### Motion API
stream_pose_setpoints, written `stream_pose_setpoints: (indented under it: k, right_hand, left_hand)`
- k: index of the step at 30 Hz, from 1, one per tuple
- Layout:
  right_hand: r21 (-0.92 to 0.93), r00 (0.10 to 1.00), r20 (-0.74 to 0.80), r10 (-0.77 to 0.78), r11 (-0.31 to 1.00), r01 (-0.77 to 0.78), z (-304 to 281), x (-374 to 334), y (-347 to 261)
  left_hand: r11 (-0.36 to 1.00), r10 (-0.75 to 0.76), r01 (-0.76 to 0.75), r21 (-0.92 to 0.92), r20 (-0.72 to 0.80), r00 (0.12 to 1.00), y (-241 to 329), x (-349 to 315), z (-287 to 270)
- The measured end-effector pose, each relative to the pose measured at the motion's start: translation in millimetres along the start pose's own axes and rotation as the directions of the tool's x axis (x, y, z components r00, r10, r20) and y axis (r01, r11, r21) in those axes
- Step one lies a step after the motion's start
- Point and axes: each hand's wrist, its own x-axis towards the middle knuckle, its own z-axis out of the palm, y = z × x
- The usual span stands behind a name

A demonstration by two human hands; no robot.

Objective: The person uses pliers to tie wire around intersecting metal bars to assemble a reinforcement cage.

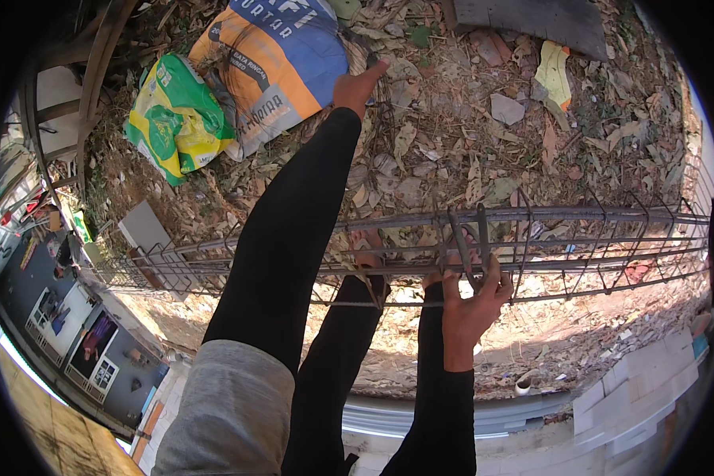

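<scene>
A long steel rebar cage (563, 266) with stirrups lies across the middle, over my feet. My right hand (472, 313) is closed round a pair of metal pincers (458, 238), whose two long arms point away from me over the cage bars. Farther off, my left hand (358, 86) reaches out beyond the cage to the ground beside a blue, orange and grey mortar bag (293, 71). Its fingers are close together at a bundle of thin strands (360, 57), perhaps wire; what they pinch, if anything, is hidden.
A crumpled green and yellow bag (178, 119) lies left of the mortar bag. Dry leaves and rubble cover the ground. A dark board (531, 24) lies at the far right, a grey block (147, 226) by the cage's left part. Pale tiles (635, 389) are stacked at the near right.
</scene>
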Motion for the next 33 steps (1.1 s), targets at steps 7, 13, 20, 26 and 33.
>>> stream_pose_setpoints:
  k: [7, 13, 20, 26, 33]
  right_hand:
    - [0.012, 0.999, -0.026, -0.021, 1.000, 0.021, 10, 13, 2]
    - [0.024, 0.979, -0.037, -0.200, 0.979, 0.201, 3, 18, 8]
    - [0.248, 0.927, 0.375, -0.029, 0.966, -0.070, -73, -23, -7]
    - [0.175, 0.861, 0.501, 0.086, 0.964, -0.198, -191, -99, 32]
    - [0.098, 0.886, 0.353, 0.299, 0.930, -0.353, -317, -218, 70]
  left_hand:
    - [0.938, -0.138, 0.061, -0.341, -0.207, 0.969, 12, 35, 35]
    - [0.849, 0.023, -0.152, -0.506, -0.253, 0.967, 25, -41, 18]
    - [0.851, 0.101, -0.369, -0.374, -0.572, 0.814, 80, -222, -85]
    - [0.857, 0.147, -0.450, -0.251, -0.718, 0.681, 148, -362, -185]
    - [0.810, 0.433, -0.583, -0.060, -0.608, 0.665, 247, -499, -227]
